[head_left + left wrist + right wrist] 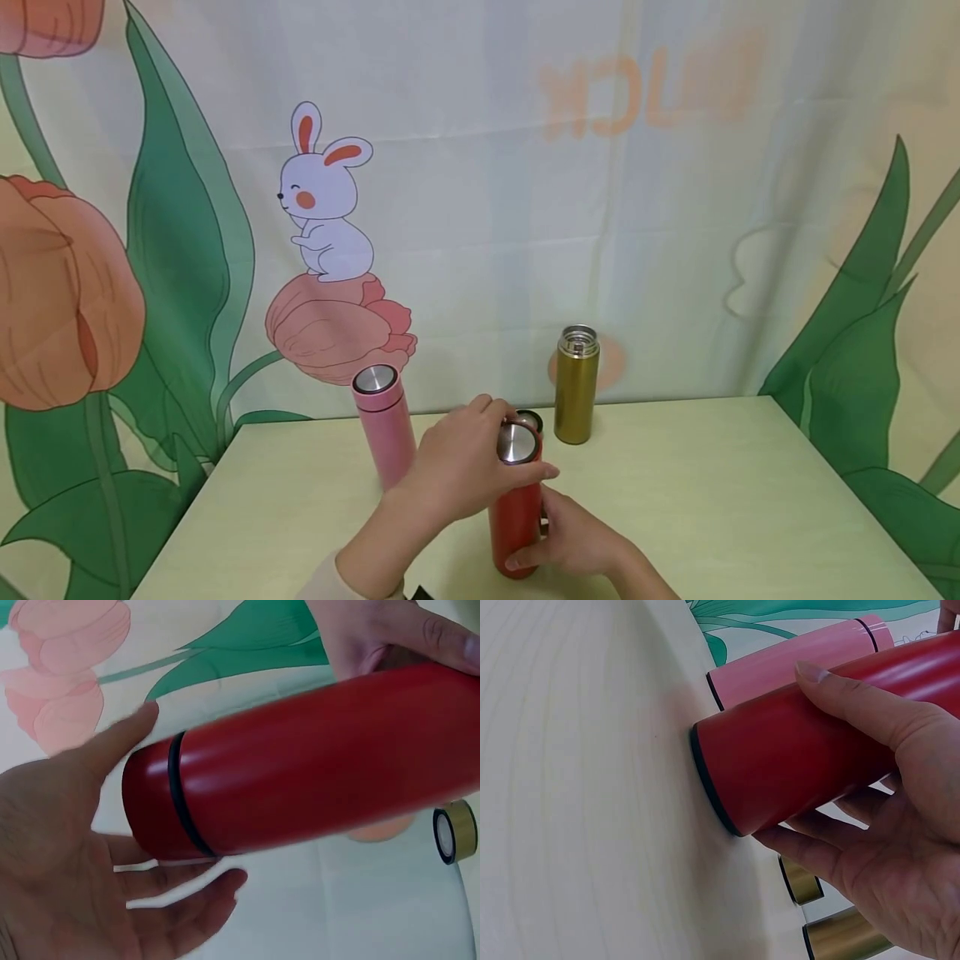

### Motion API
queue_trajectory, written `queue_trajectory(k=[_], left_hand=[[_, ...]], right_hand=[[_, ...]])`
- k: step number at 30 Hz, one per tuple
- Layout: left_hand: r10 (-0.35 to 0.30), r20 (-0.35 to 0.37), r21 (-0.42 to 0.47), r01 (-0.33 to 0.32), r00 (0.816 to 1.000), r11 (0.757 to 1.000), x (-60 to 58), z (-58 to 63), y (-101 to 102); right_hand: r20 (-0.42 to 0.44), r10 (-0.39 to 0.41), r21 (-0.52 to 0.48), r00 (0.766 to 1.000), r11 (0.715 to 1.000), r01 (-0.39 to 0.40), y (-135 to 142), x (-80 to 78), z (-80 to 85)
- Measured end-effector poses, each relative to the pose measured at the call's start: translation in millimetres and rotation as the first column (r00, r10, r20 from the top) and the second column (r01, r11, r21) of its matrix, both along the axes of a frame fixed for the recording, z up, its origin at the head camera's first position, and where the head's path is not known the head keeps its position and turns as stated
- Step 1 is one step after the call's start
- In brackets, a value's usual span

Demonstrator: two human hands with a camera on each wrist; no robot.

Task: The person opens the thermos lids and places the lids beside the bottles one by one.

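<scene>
A red thermos bottle (516, 521) with a steel-topped lid (519, 443) stands on the table, tilted slightly in the head view. Around its lid spreads my left hand (461, 467), thumb on one side and loosely extended fingers on the other. The left wrist view shows gaps between that hand (67, 847) and the lid, with a black ring below the lid. Lower down, my right hand (581, 537) grips the bottle's body near its base. In the right wrist view the thumb of this hand (900, 787) lies across the red body, its fingers round the other side.
A pink thermos bottle (388, 442) with its lid on stands to the left. A gold thermos bottle (576, 392), lidless, stands at the back right. Its gold lid (459, 832) sits behind the red bottle. A printed curtain (480, 208) hangs behind the pale table (720, 500).
</scene>
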State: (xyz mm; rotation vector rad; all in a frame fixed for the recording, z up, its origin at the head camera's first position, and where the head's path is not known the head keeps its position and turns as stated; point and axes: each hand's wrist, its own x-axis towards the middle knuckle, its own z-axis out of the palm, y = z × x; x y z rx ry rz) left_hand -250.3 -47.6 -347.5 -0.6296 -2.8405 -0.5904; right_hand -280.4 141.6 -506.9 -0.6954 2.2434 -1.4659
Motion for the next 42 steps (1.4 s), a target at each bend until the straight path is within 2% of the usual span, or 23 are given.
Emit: queue_trajectory(k=[2, 4, 7, 9, 11, 13, 17, 20, 26, 33, 38, 42], left_hand=[[-0.103, 0.077, 0.086, 0.096, 0.992, 0.992, -3.3, 1.1, -7.1], [-0.226, 0.132, 0.163, 0.204, 0.965, 0.965, -7.8, 2.3, -15.3], [-0.411, 0.164, 0.259, 0.363, 0.897, 0.895, -14.2, 3.9, -27.5], [-0.5, 0.158, 0.294, 0.443, 0.852, 0.847, -17.2, 4.8, -33.6], [-0.556, 0.157, 0.313, 0.492, 0.816, 0.812, -18.9, 5.5, -38.1], [-0.589, 0.159, 0.317, 0.524, 0.792, 0.79, -20.7, 5.9, -41.1], [-0.613, 0.195, 0.303, 0.548, 0.765, 0.78, -23.3, 7.7, -44.2], [-0.617, 0.217, 0.292, 0.553, 0.757, 0.781, -24.3, 8.4, -45.1], [-0.583, 0.275, 0.285, 0.514, 0.765, 0.809, -24.4, 10.4, -45.6], [-0.561, 0.327, 0.27, 0.494, 0.76, 0.827, -27.7, 15.5, -45.7], [-0.555, 0.322, 0.189, 0.522, 0.767, 0.831, -29.6, 20.7, -44.9], [-0.543, 0.3, 0.103, 0.54, 0.784, 0.836, -30.0, 24.3, -42.8]], right_hand=[[0.009, -0.001, -0.002, 1.0, 1.0, 0.001, 0.2, 0.1, 0.6], [0.014, -0.006, 0.002, 1.0, 1.0, 0.006, 0.7, 0.1, 1.3], [0.022, -0.013, 0.007, 1.0, 1.0, 0.013, 0.8, -0.2, 2.0], [0.029, -0.017, 0.008, 0.999, 1.0, 0.017, 0.5, -0.7, 2.4], [0.036, -0.019, 0.006, 0.999, 1.0, 0.019, 0.1, -0.9, 2.3], [0.041, -0.021, 0.003, 0.999, 1.0, 0.021, 0.0, -0.9, 2.1], [0.038, -0.024, -0.003, 0.999, 1.0, 0.024, -0.1, -1.1, 0.7], [0.02, -0.027, -0.004, 0.999, 1.0, 0.027, -0.7, -1.2, -1.1], [0.002, -0.029, -0.005, 1.0, 1.0, 0.029, -1.2, -0.7, -2.4], [0.006, -0.033, 0.0, 0.999, 0.999, 0.033, -1.4, -0.6, -0.6], [0.017, -0.031, 0.002, 0.999, 1.0, 0.031, -1.1, -0.4, -0.1], [0.028, -0.028, 0.003, 0.999, 1.0, 0.028, -0.6, -0.6, 0.3]])
